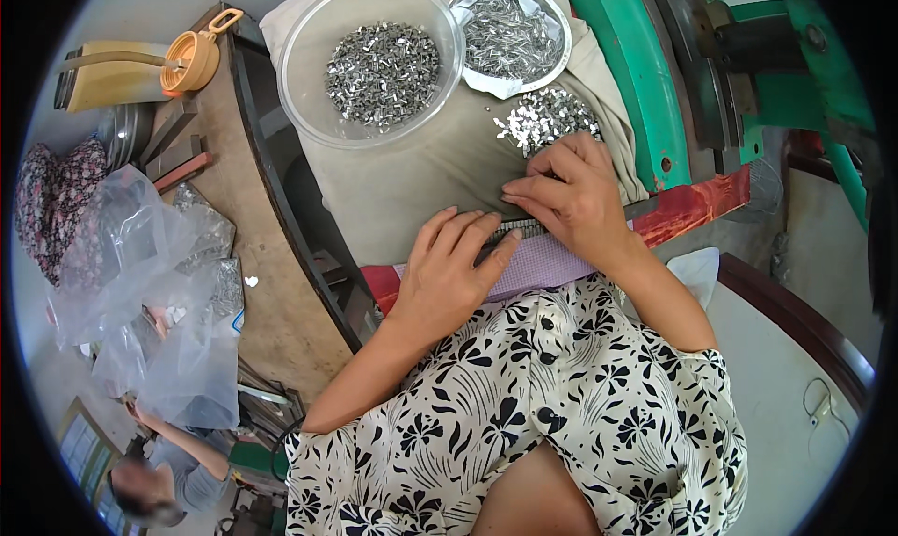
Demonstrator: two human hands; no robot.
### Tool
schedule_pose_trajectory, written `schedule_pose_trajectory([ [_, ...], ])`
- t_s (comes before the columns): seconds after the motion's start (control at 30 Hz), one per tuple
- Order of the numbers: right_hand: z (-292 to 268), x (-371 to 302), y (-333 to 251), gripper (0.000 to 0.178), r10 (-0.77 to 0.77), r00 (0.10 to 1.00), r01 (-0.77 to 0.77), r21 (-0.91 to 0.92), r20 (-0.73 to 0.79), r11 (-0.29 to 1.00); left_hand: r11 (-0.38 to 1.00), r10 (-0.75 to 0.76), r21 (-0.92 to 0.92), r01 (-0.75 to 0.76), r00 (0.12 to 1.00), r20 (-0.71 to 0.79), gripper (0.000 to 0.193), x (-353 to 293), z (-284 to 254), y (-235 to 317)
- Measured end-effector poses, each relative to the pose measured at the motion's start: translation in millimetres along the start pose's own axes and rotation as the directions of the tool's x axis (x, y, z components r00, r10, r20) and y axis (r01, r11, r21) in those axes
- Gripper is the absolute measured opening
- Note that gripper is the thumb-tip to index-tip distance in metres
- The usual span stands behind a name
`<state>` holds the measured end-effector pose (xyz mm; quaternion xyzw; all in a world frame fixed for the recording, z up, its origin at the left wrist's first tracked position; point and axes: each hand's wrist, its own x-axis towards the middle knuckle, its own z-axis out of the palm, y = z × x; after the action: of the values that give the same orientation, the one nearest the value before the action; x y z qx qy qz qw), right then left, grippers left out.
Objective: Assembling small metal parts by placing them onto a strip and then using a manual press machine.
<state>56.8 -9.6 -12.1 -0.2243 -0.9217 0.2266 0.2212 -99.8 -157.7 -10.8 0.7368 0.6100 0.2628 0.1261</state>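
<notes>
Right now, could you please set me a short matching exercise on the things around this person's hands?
Things:
1. clear plastic bowl
2. orange-lidded jug
3. loose pile of metal clips
4. lilac strip

Places:
A. under both hands
B. beyond the right hand
C. far left on the bench
D. on the cloth, holding clips

Pairs: 1-D, 2-C, 3-B, 4-A

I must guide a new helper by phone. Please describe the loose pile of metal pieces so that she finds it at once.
On the beige cloth beside the green machine, look just beyond the right hand. The loose pile lies directly on the cloth, while the other metal pieces sit in two bowls.
</notes>
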Motion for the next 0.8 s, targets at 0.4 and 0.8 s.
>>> schedule_pose_trajectory([
  [0.4, 3.8, -5.7, -6.2, 0.014, 0.044, 0.999, -0.045, -0.075, -0.021, 0.996, 0.886, -0.455, -0.228, 0.403, 0.852, -0.26, 0.037, -38.3, 7.4, -3.6],
  [0.8, 14.5, 2.4, -23.8, 0.009, 0.103, 0.995, -0.103, 0.031, -0.006, 0.994, 0.823, -0.551, -0.307, 0.479, 0.805, -0.222, 0.028, -41.7, 9.7, -0.1],
])
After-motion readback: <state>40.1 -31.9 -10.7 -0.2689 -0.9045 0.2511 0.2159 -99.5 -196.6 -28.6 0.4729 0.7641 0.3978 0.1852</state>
